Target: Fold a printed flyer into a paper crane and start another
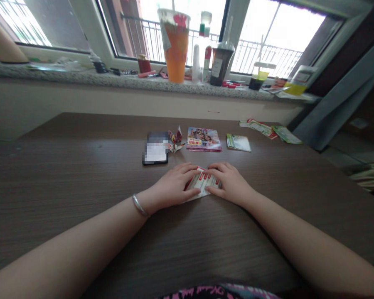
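Note:
A piece of printed paper (202,185), white with red marks, lies on the dark wooden table in front of me. My left hand (177,184) rests on its left side, fingers stretched across the top and thumb near the lower edge. From the other side my right hand (229,182) lies on the paper, its fingers spread and thumb apart. Both hands press the sheet from above, and they cover its left and right ends. Just beyond stand a small folded paper figure (175,143) and a phone (156,148) with a blurred screen.
Behind the paper lie a stack of colourful printed sheets (204,139) and a smaller green-white stack (238,143). Loose paper strips (262,128) are at the back right. Cups, including an orange drink (176,50), and bottles stand on the stone windowsill (124,82).

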A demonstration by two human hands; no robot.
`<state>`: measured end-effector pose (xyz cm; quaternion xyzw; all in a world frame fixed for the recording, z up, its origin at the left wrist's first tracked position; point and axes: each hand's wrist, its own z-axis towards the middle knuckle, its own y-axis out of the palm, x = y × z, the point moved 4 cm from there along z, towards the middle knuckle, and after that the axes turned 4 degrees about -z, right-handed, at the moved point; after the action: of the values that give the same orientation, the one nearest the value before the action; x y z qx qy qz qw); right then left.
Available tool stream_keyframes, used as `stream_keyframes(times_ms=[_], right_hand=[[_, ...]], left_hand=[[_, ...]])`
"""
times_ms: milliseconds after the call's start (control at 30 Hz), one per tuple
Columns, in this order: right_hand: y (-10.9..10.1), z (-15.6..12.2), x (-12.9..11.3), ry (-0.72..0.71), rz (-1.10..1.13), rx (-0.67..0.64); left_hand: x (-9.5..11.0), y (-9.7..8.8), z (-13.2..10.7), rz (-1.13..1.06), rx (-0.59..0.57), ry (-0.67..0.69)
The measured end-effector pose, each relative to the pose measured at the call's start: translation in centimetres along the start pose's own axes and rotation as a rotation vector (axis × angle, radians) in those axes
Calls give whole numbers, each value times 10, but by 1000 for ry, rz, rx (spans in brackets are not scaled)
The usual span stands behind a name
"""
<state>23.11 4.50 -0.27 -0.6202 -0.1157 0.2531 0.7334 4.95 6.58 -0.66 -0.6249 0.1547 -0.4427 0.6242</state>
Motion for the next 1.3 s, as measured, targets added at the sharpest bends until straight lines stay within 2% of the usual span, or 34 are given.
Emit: stream_keyframes(times_ms=[200, 433, 567, 667, 767, 867, 1067, 1167, 1300], right_hand=[[6, 0, 4, 29, -27, 12], [14, 1, 14, 74, -22, 62], [14, 0, 15, 57, -16, 25], [14, 0, 16, 60, -3, 19], [15, 1, 18, 75, 18, 35], [16, 1, 19, 72, 30, 44], [7, 0, 15, 42, -42, 109], [-1, 0, 11, -30, -75, 157], [-1, 0, 5, -172, -59, 88]], left_hand=[[5, -3, 2, 25, 5, -49], [6, 3, 2, 62, 79, -67], [2, 3, 2, 84, 141, -5], [1, -1, 2, 103, 175, 112], [6, -2, 3, 114, 133, 277], [11, -2, 2, 133, 68, 349], [15, -2, 0, 171, 22, 331], [16, -1, -1, 197, 25, 303], [17, -2, -1, 188, 33, 258]])
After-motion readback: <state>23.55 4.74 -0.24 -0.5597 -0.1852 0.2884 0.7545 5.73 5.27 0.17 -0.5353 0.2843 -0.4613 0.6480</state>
